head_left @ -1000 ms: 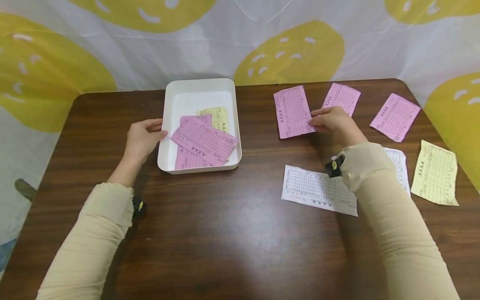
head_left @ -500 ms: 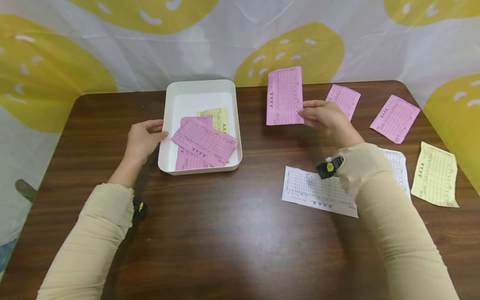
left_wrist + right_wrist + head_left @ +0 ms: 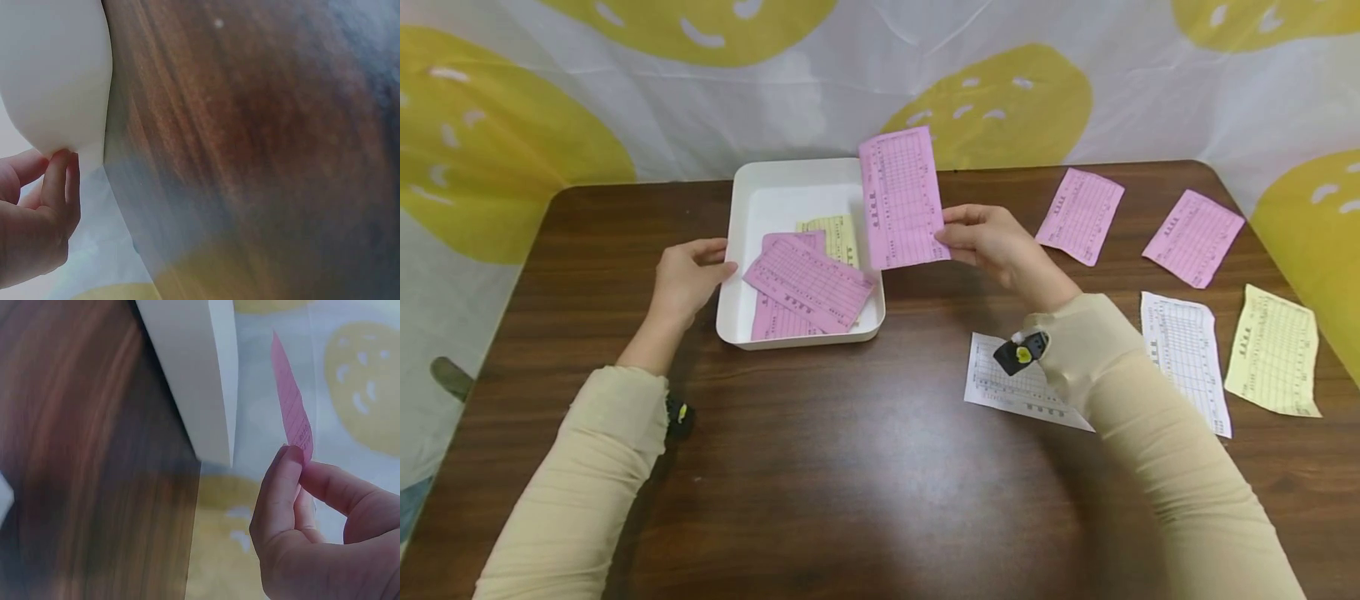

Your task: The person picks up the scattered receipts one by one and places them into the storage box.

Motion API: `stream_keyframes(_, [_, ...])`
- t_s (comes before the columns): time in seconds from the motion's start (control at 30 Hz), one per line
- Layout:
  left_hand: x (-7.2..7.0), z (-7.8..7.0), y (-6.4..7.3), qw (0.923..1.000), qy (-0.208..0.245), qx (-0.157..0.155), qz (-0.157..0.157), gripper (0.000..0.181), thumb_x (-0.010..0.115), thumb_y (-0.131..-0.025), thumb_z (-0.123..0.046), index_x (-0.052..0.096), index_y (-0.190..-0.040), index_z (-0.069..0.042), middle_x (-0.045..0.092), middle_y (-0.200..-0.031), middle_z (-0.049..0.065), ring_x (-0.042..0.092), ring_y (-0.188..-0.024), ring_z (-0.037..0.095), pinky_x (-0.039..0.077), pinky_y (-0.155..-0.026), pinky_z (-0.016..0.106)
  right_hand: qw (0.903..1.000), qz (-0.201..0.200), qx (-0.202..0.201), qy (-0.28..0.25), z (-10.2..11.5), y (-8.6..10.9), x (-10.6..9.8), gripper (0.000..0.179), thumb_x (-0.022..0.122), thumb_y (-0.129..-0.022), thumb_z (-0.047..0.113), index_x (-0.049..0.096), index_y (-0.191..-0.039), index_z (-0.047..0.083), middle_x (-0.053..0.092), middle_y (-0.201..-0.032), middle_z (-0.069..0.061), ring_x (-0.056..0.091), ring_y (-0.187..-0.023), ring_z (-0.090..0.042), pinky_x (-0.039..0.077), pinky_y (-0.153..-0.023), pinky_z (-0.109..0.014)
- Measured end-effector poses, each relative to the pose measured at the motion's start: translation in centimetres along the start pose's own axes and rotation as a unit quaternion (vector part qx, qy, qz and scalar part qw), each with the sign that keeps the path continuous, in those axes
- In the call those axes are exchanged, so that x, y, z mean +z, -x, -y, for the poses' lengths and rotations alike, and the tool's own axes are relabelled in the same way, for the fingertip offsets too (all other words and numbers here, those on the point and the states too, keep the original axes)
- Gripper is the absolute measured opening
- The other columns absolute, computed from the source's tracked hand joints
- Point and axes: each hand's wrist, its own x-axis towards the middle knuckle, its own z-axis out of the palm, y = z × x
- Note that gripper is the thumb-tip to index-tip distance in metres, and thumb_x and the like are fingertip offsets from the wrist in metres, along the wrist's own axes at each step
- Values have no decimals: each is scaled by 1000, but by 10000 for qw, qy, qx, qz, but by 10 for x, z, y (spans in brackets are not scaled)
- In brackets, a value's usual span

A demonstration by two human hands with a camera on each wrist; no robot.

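My right hand (image 3: 1000,246) pinches a pink printed slip (image 3: 904,200) by its lower right edge, thumb against fingers. The slip is raised and overlaps the right rim of a white tray (image 3: 797,173) in the head view. From the right wrist it shows nearly edge-on, as a thin pink slip (image 3: 290,400). On the tray's left side, my left hand (image 3: 683,279) holds the rim between thumb and fingers; the left wrist view has this hand (image 3: 44,212) at the tray wall (image 3: 56,69). Inside the tray, pink slips (image 3: 811,283) overlap a yellow slip (image 3: 835,233).
Right of the tray, two pink slips (image 3: 1082,215) lie apart on the brown table (image 3: 865,467). Nearer are a white slip (image 3: 1183,350), a yellow slip (image 3: 1273,350) and another white slip (image 3: 1007,383) partly under my right forearm. A lemon-patterned curtain (image 3: 820,83) hangs behind.
My right hand has lifted the pink slip off the table and carried it left to the tray's right rim. My left hand has stayed at the tray.
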Motion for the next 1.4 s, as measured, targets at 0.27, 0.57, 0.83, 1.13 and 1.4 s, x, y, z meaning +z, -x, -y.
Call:
stream_keyframes(0.27, [0, -2, 0, 10000, 13, -1, 35, 43, 58, -91, -5, 52, -133, 5, 59, -128, 25, 59, -115, 32, 48, -80, 17, 9985, 382, 22, 386, -10, -1, 30, 35, 52, -89, -10, 48, -124, -13, 62, -79, 5, 62, -74, -4, 56, -70, -17])
stream_keyframes(0.57, [0, -1, 0, 10000, 20, 7, 7, 43, 59, -91, -5, 52, -133, 4, 60, -128, 26, 59, -114, 31, 41, -69, 6, 9945, 479, -108, 928, -20, -1, 53, 39, 55, -88, -9, 49, -125, -15, 61, -74, 6, 60, -70, -3, 56, -73, -22])
stream_keyframes(0.83, [1, -1, 1, 10000, -16, -14, -19, 43, 59, -91, -5, 53, -133, 4, 60, -128, 25, 59, -113, 31, 41, -69, 6, 9926, 504, -195, 1091, -25, -3, 66, 38, 57, -86, -7, 51, -122, -16, 60, -76, 3, 59, -67, -3, 55, -68, -19])
stream_keyframes(1.13, [2, -2, 0, 10000, -26, -21, -19, 43, 59, -91, -5, 53, -133, 4, 59, -128, 25, 59, -114, 32, 43, -70, 8, 9833, 383, -384, 1737, -26, -8, 77, 34, 58, -85, -6, 56, -118, -12, 57, -72, 2, 56, -64, -3, 55, -66, -18])
stream_keyframes(1.4, [2, 0, 0, 9999, -79, -118, -25, 44, 59, -91, -6, 52, -134, 3, 59, -130, 24, 58, -117, 31, 51, -94, 33, 9706, 232, -480, 2345, -28, -12, 81, 33, 59, -83, -3, 60, -115, -8, 61, -81, -6, 55, -66, -5, 53, -64, -17])
